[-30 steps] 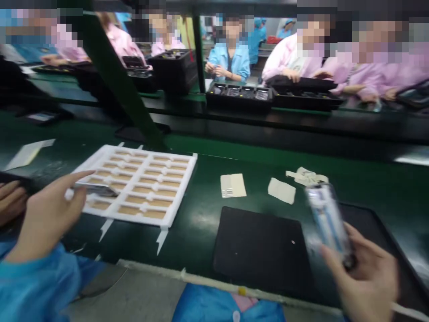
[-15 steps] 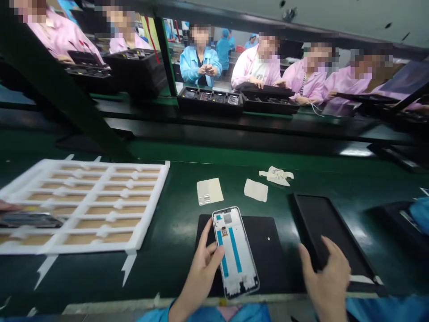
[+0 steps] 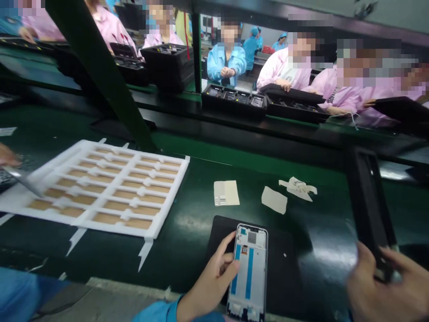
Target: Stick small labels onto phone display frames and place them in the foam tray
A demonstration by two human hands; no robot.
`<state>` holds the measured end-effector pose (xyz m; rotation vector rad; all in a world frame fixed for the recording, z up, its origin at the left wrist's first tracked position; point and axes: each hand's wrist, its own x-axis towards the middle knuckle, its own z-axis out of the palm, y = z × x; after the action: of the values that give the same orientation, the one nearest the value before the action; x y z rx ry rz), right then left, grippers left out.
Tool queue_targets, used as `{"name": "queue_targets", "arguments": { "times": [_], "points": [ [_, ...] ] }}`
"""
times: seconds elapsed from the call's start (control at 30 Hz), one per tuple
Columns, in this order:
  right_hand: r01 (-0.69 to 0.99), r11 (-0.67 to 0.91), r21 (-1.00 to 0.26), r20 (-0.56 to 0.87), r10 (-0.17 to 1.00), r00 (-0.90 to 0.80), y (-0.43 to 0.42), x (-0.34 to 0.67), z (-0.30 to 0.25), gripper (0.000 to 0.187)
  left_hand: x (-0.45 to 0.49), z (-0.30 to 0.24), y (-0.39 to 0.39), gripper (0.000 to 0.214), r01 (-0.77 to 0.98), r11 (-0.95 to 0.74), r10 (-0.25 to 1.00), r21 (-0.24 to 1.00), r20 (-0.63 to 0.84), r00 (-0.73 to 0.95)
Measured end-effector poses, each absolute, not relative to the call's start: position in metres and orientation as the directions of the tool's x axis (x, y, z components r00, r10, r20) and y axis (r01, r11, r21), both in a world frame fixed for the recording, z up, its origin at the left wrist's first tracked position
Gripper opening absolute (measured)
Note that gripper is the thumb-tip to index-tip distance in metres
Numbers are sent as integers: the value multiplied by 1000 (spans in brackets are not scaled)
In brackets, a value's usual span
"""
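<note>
My left hand (image 3: 212, 277) is closed around the left edge of a phone frame (image 3: 257, 275), which has two blue strips along its pale inner face. Beneath it lies a black mat (image 3: 284, 286) with a small white dot. At the right, my right hand (image 3: 385, 286), blurred, grips the near end of a shallow black tray (image 3: 365, 201). The tray looks tipped up on its side, and motion smears it. Beyond the mat lie a cream card with silver strips (image 3: 227, 193) and a blank cream piece of paper (image 3: 274, 200).
A white foam divider frame (image 3: 136, 192) with brown-bottomed slots lies at the left; another person's hand (image 3: 8, 156) holds a metallic tool there. Crumpled paper (image 3: 299, 188) lies at the back. A green post (image 3: 100, 76) slants across the left. People sit across the line behind black boxes (image 3: 234, 105).
My right hand, open beside the black tray before, now grips it and has tipped it up. The view has shifted left. The person at the left now holds a tool, and the phone-like item there is out of sight.
</note>
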<state>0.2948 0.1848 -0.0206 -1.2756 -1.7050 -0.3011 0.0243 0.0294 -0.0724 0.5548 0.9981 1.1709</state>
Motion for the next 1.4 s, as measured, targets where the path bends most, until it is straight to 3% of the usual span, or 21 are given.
{"name": "queue_targets", "arguments": {
  "times": [0.07, 0.17, 0.23, 0.33, 0.43, 0.5, 0.57, 0.73, 0.9, 1.0, 1.17, 1.4],
  "points": [
    [825, 534, -186, 844, 516, -144, 222, 244, -5, 24, 23, -72, 28, 79, -507, 331, 931, 796, -363, 39],
    [694, 701, -160, 789, 513, -337, 279, 162, 0, 17, 24, -72, 27, 68, -486, 314, 928, 815, -372, -25],
    [611, 758, -228, 722, 552, -417, 303, 111, -9, 21, 25, -71, 26, 59, -446, 308, 931, 840, -363, -41],
    [467, 784, -408, 501, 620, -604, 305, 59, -33, 27, 19, -65, 28, 49, -342, 307, 943, 888, -331, -13],
    [328, 805, -494, 300, 512, -805, 284, 43, -58, 10, -1, -50, 35, 35, -43, 252, 967, 967, -250, 56],
    [285, 814, -507, 208, 436, -875, 271, 45, -69, 11, -21, -38, 45, 23, 195, 141, 982, 971, -163, 100],
    [290, 813, -505, 146, 411, -900, 263, 50, -74, 13, -39, -31, 58, 19, 338, 87, 985, 937, -132, 110],
    [348, 838, -420, 72, 413, -908, 254, 50, -74, 13, -63, -33, 83, 26, 538, 163, 964, 827, -251, 93],
    [367, 877, -311, 27, 394, -919, 243, 48, -73, 15, -62, -41, 86, 24, 619, 137, 965, 773, -245, 92],
    [408, 860, -307, 16, 433, -901, 242, 49, -76, 14, -61, -40, 86, 27, 642, 145, 961, 753, -263, 91],
    [463, 786, -410, 16, 514, -857, 243, 51, -82, 13, -61, -37, 87, 28, 641, 209, 940, 738, -333, 77],
    [424, 593, -684, 58, 624, -780, 253, 44, -84, 14, -63, -35, 88, 27, 683, 204, 935, 701, -346, 76]
  ]
}}
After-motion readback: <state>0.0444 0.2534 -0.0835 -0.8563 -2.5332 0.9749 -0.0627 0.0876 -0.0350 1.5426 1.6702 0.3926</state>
